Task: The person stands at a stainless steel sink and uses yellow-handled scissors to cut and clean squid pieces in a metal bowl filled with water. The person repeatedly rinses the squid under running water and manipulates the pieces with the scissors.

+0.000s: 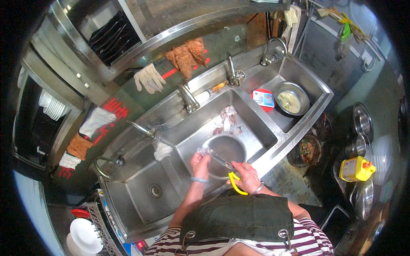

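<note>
My right hand (246, 177) grips a pair of scissors with yellow handles (236, 185), its metal blades pointing up and to the left. My left hand (200, 164) pinches a small pale, translucent piece of raw meat or seafood (205, 151), and the blade tips reach this piece. Below both hands, a round metal bowl (241, 140) of cloudy water stands in the middle basin (251, 126) of a stainless steel sink. Behind the bowl, several pale and pinkish raw pieces (228, 120) lie on the basin floor.
In the right basin are a metal bowl with pale liquid (299, 88) and a red lid with a labelled packet (264, 98). Taps (230, 68) line the sink's back edge. A white cloth (163, 151) lies on the left divider. A yellow jug (352, 169) stands at right.
</note>
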The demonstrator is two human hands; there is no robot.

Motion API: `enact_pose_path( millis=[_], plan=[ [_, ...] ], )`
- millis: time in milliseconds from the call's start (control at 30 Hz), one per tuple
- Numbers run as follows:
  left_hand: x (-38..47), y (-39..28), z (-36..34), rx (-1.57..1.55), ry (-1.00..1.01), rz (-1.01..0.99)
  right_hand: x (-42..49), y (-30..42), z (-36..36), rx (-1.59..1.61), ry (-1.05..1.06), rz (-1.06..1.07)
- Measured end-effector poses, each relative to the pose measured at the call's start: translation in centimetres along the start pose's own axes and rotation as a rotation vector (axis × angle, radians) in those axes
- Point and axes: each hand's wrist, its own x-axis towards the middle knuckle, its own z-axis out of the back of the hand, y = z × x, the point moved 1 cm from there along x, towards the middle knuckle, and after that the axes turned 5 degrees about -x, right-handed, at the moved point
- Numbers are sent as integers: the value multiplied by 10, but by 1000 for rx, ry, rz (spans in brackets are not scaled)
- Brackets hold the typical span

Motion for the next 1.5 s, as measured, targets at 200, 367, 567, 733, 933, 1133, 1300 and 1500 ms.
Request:
enact_pose_path(
  millis=[200, 367, 567, 733, 933, 1133, 1300, 1500],
  plan=[
    [-8, -7, 1, -39, 4, 36, -10, 18, -7, 9, -113, 17],
    [-10, -9, 16, -119, 107, 122, -20, 32, -14, 27, 33, -143],
    [-12, -10, 25, -81, 78, 161, -19, 30, -16, 8, 105, -134],
    [-15, -16, 26, -8, 33, 87, -11, 9, -34, 419, 196, -193],
    [-20, -15, 22, -28, -21, 26, -11, -13, -53, 752, 313, -255],
    [-23, -10, 15, -35, -83, 30, 3, -18, -47, 936, 297, -364],
    [-26, 1, 17, -85, -23, 111, 8, -29, -25, 914, 352, -460],
    [-8, -3, 24, -250, 28, 179, 15, -32, -21, 403, 240, -260]
  ],
)
